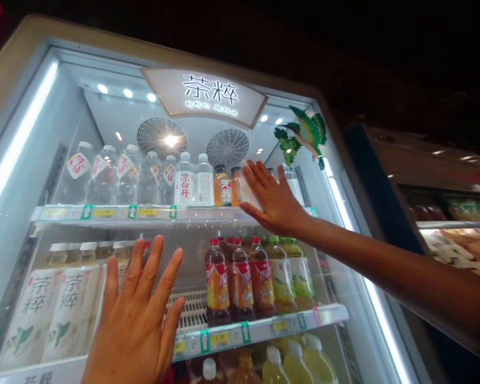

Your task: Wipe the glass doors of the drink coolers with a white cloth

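My left hand (134,325) is raised at the lower left, fingers spread and nothing in it, its back toward me. It overlaps white-labelled tea bottles (70,304) on the middle shelf. From the right edge my right arm reaches across to my right hand (270,197), which is open and flat in front of the upper shelf, partly covering bottles there. Nearest to it are orange drink bottles (223,186). Below it stand red-capped tea bottles (240,277) and green-capped bottles (290,272). Whether either hand touches a surface I cannot tell.
A lit drinks cooler (340,197) fills most of the view, with a sign (210,98) at its top. Clear water bottles (128,173) line the upper shelf. Yellow-green bottles (296,362) stand lower down. To the right is another lit display shelf (456,224).
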A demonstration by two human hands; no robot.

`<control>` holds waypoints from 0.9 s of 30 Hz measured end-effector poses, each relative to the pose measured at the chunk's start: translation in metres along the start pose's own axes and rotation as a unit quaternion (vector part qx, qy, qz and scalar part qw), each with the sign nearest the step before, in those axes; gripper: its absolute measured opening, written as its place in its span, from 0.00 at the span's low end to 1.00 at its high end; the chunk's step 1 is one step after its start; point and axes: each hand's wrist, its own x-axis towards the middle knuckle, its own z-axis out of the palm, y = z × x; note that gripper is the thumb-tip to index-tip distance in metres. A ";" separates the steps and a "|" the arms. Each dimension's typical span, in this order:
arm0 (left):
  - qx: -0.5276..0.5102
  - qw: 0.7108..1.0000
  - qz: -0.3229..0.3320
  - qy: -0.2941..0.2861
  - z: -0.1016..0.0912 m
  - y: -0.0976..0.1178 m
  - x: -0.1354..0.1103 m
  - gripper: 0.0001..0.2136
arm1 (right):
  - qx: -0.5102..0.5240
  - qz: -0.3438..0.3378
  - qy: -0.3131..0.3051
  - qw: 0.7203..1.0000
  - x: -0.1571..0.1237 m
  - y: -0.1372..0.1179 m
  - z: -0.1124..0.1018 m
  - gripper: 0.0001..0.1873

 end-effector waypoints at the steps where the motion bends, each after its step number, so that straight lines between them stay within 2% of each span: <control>1: -0.003 1.000 0.008 0.002 0.005 0.008 0.006 0.33 | 0.006 -0.010 -0.005 1.000 -0.008 0.003 -0.002 0.47; 4: -0.005 0.999 0.032 0.011 0.016 0.032 0.024 0.32 | 0.046 -0.147 -0.054 0.987 -0.036 0.009 -0.007 0.55; 5: -0.006 0.999 0.036 0.014 0.020 0.040 0.030 0.31 | 0.053 -0.173 -0.071 0.981 -0.042 0.018 -0.008 0.56; 6: -0.007 0.999 0.039 0.016 0.022 0.048 0.037 0.31 | 0.051 -0.165 -0.081 0.982 -0.046 0.032 -0.009 0.55; 8: -0.010 0.999 0.041 0.021 0.028 0.063 0.050 0.30 | 0.038 -0.055 -0.063 0.996 -0.049 0.072 -0.009 0.50; 10: -0.015 0.998 0.049 0.026 0.034 0.078 0.063 0.30 | 0.030 0.071 -0.030 0.997 -0.054 0.110 -0.009 0.47; 11: -0.016 0.998 0.052 0.027 0.037 0.086 0.069 0.30 | 0.030 0.100 -0.021 0.994 -0.059 0.121 -0.008 0.47; 12: -0.017 0.998 0.056 0.028 0.041 0.094 0.075 0.31 | 0.033 0.096 -0.021 0.995 -0.067 0.126 -0.008 0.48; 14: -0.019 0.998 0.059 0.029 0.050 0.108 0.086 0.31 | 0.046 -0.002 -0.042 0.998 -0.085 0.122 -0.007 0.52; 16: -0.025 0.998 0.056 0.027 0.059 0.121 0.095 0.31 | 0.064 -0.142 -0.068 0.985 -0.098 0.119 -0.007 0.56; 17: -0.027 0.998 0.053 0.026 0.062 0.127 0.099 0.31 | 0.068 -0.183 -0.077 0.978 -0.100 0.124 -0.008 0.56; 18: -0.028 0.998 0.051 0.025 0.065 0.132 0.102 0.30 | 0.068 -0.178 -0.077 0.979 -0.098 0.133 -0.010 0.55; 20: -0.023 0.998 0.048 0.022 0.068 0.140 0.107 0.30 | 0.057 -0.063 -0.057 0.995 -0.087 0.162 -0.013 0.51; 22: -0.016 0.999 0.043 0.021 0.070 0.146 0.110 0.30 | 0.051 0.064 -0.030 0.996 -0.076 0.183 -0.015 0.49; 23: -0.012 0.999 0.041 0.022 0.070 0.148 0.112 0.31 | 0.053 0.079 -0.023 0.995 -0.072 0.186 -0.014 0.49; 24: -0.008 0.999 0.039 0.022 0.070 0.150 0.113 0.31 | 0.058 0.052 -0.023 0.997 -0.072 0.182 -0.014 0.51; 25: -0.003 0.999 0.038 0.021 0.069 0.150 0.114 0.31 | 0.064 -0.007 -0.029 0.998 -0.072 0.173 -0.012 0.52; 27: 0.006 0.999 0.034 0.018 0.068 0.148 0.116 0.32 | 0.075 -0.157 -0.043 0.984 -0.072 0.153 -0.010 0.55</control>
